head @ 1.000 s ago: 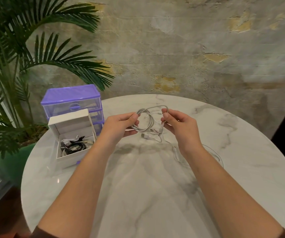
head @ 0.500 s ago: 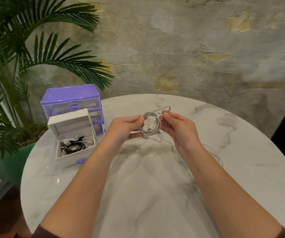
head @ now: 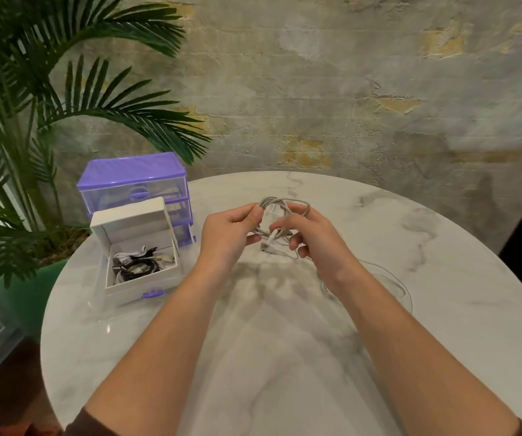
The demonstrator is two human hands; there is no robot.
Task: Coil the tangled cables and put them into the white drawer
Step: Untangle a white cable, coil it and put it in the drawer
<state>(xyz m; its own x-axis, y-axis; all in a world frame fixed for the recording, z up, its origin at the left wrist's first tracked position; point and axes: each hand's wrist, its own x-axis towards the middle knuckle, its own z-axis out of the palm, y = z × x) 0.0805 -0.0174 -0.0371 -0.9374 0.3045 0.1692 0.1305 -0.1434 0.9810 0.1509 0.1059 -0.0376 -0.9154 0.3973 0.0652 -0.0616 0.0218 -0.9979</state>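
Observation:
A grey-white cable (head: 273, 204) is wound into a small coil that I hold above the marble table. My left hand (head: 232, 232) pinches the coil's left side between thumb and fingers. My right hand (head: 308, 236) grips its right side, and a white plug end (head: 267, 245) hangs below the fingers. A thin white cable (head: 393, 280) lies loose on the table to the right of my right forearm. The white drawer (head: 140, 243) stands pulled out at the left, holding several black and white coiled cables (head: 136, 262).
A purple plastic drawer unit (head: 133, 182) stands behind the white drawer near the table's left edge. A palm plant (head: 17, 121) in a green pot sits beside the round marble table (head: 269, 357). A rough plaster wall is behind.
Both hands have drawn closer together. My right hand has wrapped the cable further around the coil, and the plug end now hangs under it.

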